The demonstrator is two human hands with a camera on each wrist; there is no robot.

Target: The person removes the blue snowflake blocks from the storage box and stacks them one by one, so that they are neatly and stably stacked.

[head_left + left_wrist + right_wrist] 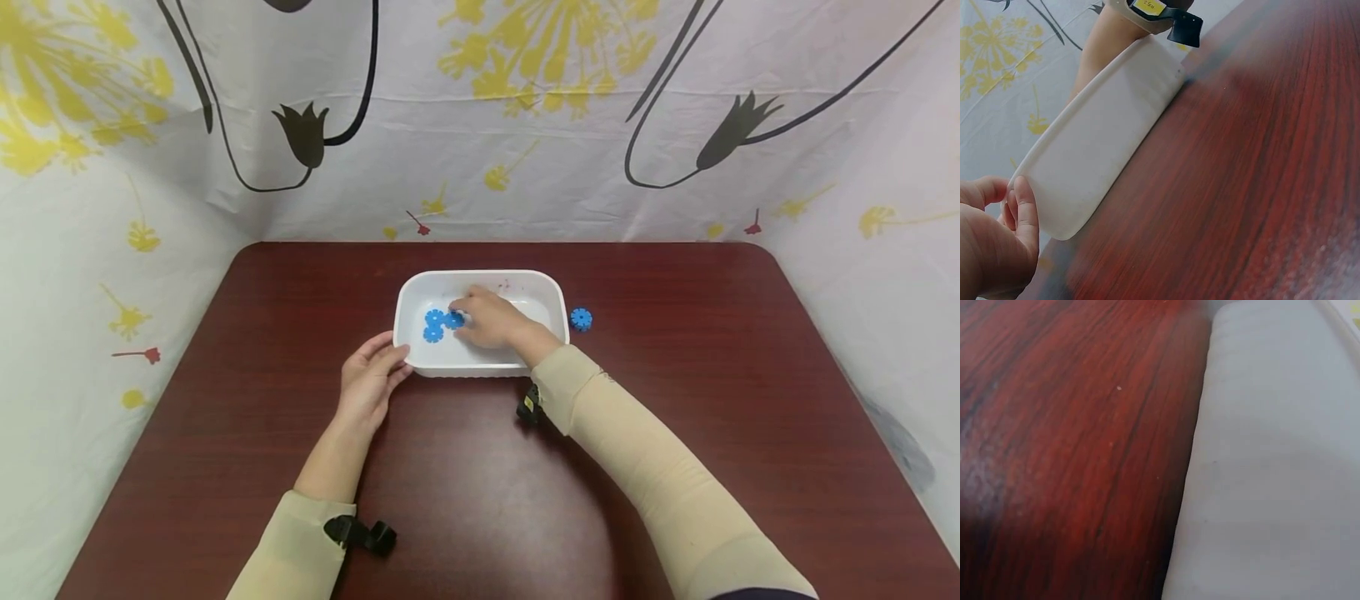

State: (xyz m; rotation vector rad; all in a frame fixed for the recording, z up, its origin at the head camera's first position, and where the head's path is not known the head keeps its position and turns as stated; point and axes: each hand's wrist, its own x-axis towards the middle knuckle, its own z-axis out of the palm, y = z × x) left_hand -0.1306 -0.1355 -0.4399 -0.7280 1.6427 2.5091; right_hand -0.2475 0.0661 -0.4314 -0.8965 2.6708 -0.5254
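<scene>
A white plastic tray (pixel 465 370) stands on the table. My left hand (pixel 367 382) grips its front left corner, thumb over the rim and fingers outside; the left wrist view shows the same hold on the tray wall (pixel 1094 144). My right hand (pixel 491 320) reaches down into the tray, its fingertips pinching a blue interlocking disc (pixel 453 320) with notched edges. Two more blue discs (pixel 433 333) lie just left of it on the tray floor. In the right wrist view the tray's outer wall (pixel 1272 456) hides the right hand.
Outside the tray, close to its right end, lie blue notched discs (pixel 581 319), seemingly stacked. The dark red wooden table (pixel 480 475) extends all around. Behind it hangs a white cloth (pixel 525 196) with flower prints. Black wrist cameras (pixel 381 538) stick out from the sleeves.
</scene>
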